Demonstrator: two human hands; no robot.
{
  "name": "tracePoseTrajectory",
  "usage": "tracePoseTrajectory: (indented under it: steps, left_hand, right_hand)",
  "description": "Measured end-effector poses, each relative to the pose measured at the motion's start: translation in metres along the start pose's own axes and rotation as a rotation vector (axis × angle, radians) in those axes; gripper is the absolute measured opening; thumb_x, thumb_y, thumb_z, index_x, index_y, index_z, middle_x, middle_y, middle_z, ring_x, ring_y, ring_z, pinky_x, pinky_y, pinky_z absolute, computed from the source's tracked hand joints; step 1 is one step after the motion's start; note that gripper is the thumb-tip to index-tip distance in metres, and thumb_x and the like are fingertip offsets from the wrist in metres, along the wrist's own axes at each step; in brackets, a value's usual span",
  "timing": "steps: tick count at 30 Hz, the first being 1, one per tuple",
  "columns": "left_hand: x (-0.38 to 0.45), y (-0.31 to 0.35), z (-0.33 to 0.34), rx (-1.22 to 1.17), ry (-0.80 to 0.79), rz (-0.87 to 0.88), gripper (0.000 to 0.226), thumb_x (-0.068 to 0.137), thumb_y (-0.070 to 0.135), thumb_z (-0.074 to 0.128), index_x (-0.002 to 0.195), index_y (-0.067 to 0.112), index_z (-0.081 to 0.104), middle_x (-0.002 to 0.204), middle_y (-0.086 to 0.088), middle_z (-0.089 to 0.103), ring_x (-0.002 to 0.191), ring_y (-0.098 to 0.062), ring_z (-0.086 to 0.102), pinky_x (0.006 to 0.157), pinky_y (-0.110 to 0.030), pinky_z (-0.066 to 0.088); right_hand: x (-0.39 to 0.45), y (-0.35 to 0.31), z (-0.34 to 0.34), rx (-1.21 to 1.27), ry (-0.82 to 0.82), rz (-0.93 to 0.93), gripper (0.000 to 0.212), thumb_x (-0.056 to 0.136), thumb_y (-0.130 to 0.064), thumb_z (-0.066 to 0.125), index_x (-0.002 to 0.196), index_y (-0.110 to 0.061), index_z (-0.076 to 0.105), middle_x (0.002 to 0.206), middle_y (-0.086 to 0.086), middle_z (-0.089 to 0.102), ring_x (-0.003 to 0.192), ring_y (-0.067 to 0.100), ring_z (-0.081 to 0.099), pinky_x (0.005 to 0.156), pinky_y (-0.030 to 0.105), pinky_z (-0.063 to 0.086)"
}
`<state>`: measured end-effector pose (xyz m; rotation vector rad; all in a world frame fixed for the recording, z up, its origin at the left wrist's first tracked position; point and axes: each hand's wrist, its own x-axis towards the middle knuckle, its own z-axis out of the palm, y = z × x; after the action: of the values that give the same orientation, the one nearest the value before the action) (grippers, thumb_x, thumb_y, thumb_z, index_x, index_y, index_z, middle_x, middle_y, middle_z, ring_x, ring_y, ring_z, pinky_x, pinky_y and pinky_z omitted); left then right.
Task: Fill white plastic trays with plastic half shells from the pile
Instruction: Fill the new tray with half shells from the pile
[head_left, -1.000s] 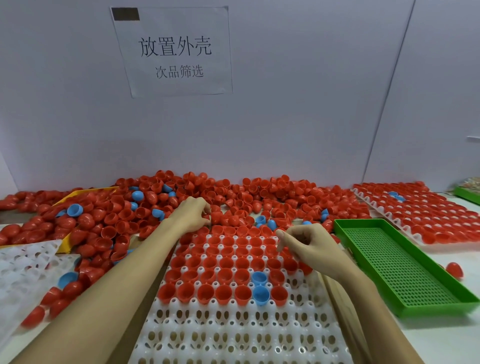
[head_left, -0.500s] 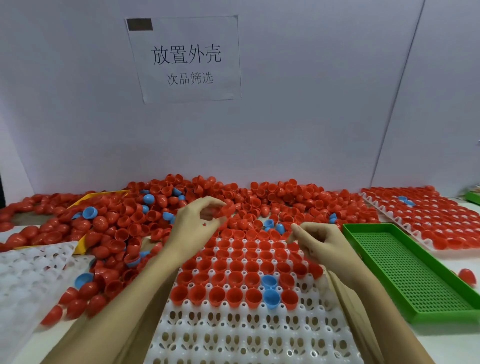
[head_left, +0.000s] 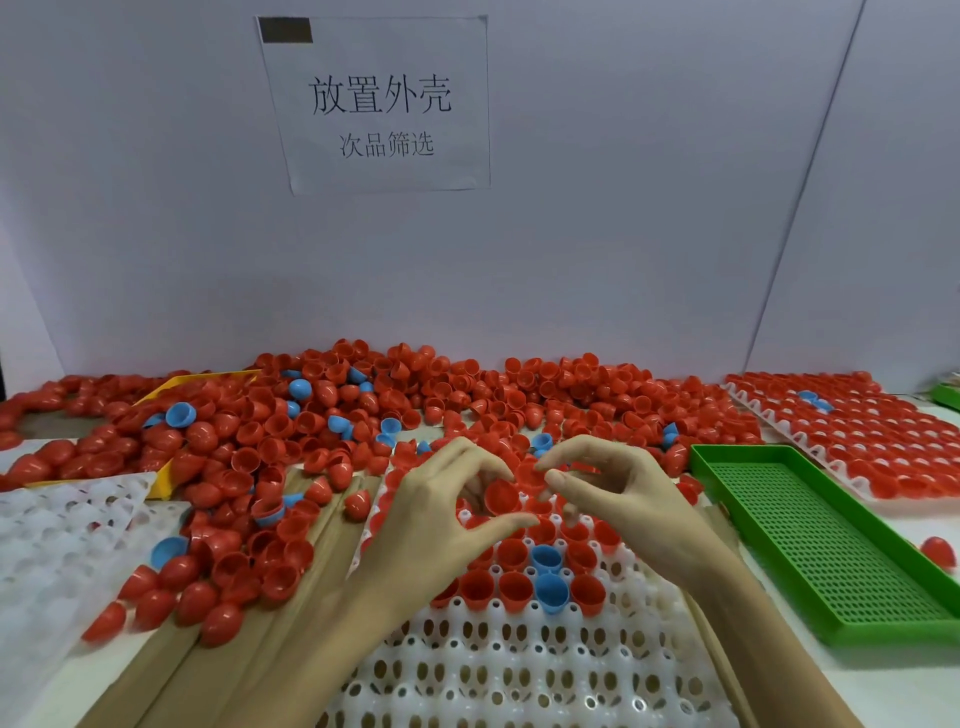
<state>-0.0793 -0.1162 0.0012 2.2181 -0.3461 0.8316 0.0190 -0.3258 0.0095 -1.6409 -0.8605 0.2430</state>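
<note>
Both hands are over the far half of the white tray (head_left: 519, 670) at centre. The left hand (head_left: 441, 512) has its fingers curled, and a red half shell (head_left: 502, 496) sits between its fingertips and thumb, dome side toward the camera; the hand appears to pinch it. The right hand (head_left: 618, 483) is just beside it, fingers bent, with the thumb tip touching or almost touching the same shell; whether it grips anything cannot be told.

The tray's far rows hold seated red shells, open side up, with two blue shells (head_left: 548, 577) among them near the front filled row. The near rows show bare pockets.

The pile of half shells (head_left: 363, 415) lies beyond and to the left of the tray, reaching the wall, mostly red with scattered blue ones.

A second white tray (head_left: 57, 540) lies at left, partly covered by loose shells. A green perforated tray (head_left: 826, 540) sits right of the hands. A filled tray (head_left: 852, 431) lies at far right. A paper sign (head_left: 382, 104) hangs on the wall.
</note>
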Motion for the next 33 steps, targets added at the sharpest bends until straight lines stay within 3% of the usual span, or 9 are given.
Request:
tracePoseTrajectory:
  steps: [4,7,11,15,19,24,26,30,33]
  left_hand:
    - [-0.001,0.001,-0.006,-0.211,0.074,-0.162,0.041,0.077,0.033,0.088,0.11,0.026,0.064,0.104,0.016,0.071,0.095,-0.002,0.072,0.081,-0.012,0.055]
    - [0.001,-0.001,-0.008,-0.329,0.061,-0.251,0.03,0.082,0.027,0.086,0.105,0.025,0.067,0.104,0.012,0.075,0.096,-0.007,0.074,0.084,-0.016,0.056]
    - [0.0,-0.006,-0.006,-0.476,-0.114,-0.375,0.018,0.097,0.019,0.069,0.115,0.018,0.072,0.108,0.004,0.078,0.101,-0.015,0.075,0.092,-0.029,0.059]
    - [-0.002,-0.002,-0.001,-0.848,-0.307,-0.595,0.039,0.1,0.019,0.065,0.136,0.011,0.054,0.114,-0.014,0.076,0.108,-0.027,0.073,0.09,-0.028,0.058]
    - [-0.001,-0.004,0.0,-1.154,-0.351,-0.759,0.036,0.099,0.012,0.063,0.132,-0.004,0.062,0.116,-0.019,0.072,0.103,-0.028,0.072,0.083,-0.026,0.057]
    - [-0.001,-0.011,0.005,-1.124,-0.27,-0.828,0.028,0.091,0.016,0.066,0.114,0.005,0.078,0.107,-0.018,0.074,0.085,-0.022,0.071,0.074,-0.024,0.058]
    - [0.0,-0.012,0.004,-1.106,-0.264,-0.826,0.03,0.089,0.019,0.067,0.113,0.006,0.078,0.111,-0.021,0.074,0.085,-0.021,0.072,0.074,-0.023,0.058]
    - [0.0,-0.014,0.002,-1.059,-0.27,-0.772,0.025,0.097,0.02,0.063,0.115,0.011,0.078,0.115,-0.019,0.075,0.094,-0.024,0.075,0.079,-0.025,0.059]
    - [0.0,-0.014,-0.001,-1.018,-0.285,-0.728,0.025,0.102,0.018,0.058,0.117,0.011,0.077,0.116,-0.017,0.075,0.105,-0.033,0.074,0.083,-0.03,0.061]
  right_hand:
    - [-0.001,-0.003,0.001,-0.004,-0.041,0.024,0.015,0.096,-0.034,0.076,0.101,-0.02,0.079,0.091,0.003,0.076,0.081,0.012,0.071,0.081,0.024,0.057]
    - [-0.002,-0.005,0.005,0.005,-0.064,0.02,0.014,0.096,-0.032,0.074,0.101,-0.02,0.079,0.095,0.001,0.076,0.083,0.011,0.07,0.083,0.026,0.057]
    - [-0.001,-0.008,0.01,0.0,-0.023,-0.043,0.013,0.099,-0.022,0.071,0.109,-0.018,0.077,0.107,0.002,0.076,0.09,0.012,0.073,0.082,0.029,0.06]
    - [0.001,-0.008,0.013,-0.073,-0.054,-0.121,0.02,0.098,-0.006,0.071,0.115,-0.015,0.075,0.111,0.001,0.073,0.1,0.022,0.071,0.08,0.034,0.06]
    - [0.001,-0.005,0.014,-0.174,-0.094,-0.166,0.017,0.097,-0.01,0.075,0.11,-0.021,0.08,0.109,-0.001,0.075,0.103,0.026,0.07,0.09,0.042,0.059]
    - [0.002,0.001,0.018,-0.206,-0.151,-0.141,0.03,0.103,-0.007,0.064,0.126,-0.022,0.076,0.113,-0.007,0.076,0.111,0.021,0.071,0.096,0.032,0.057]
    - [0.002,0.003,0.019,-0.261,-0.117,-0.13,0.033,0.102,-0.008,0.066,0.127,-0.028,0.075,0.108,-0.01,0.075,0.104,0.019,0.07,0.091,0.03,0.058]
    - [0.002,0.006,0.027,-0.394,0.05,-0.177,0.029,0.093,-0.014,0.078,0.111,-0.037,0.078,0.099,-0.016,0.064,0.077,0.014,0.062,0.071,0.026,0.057]
    - [0.003,0.005,0.029,-0.43,0.105,-0.19,0.022,0.09,-0.019,0.08,0.103,-0.036,0.076,0.104,-0.016,0.062,0.073,0.016,0.061,0.068,0.021,0.055]
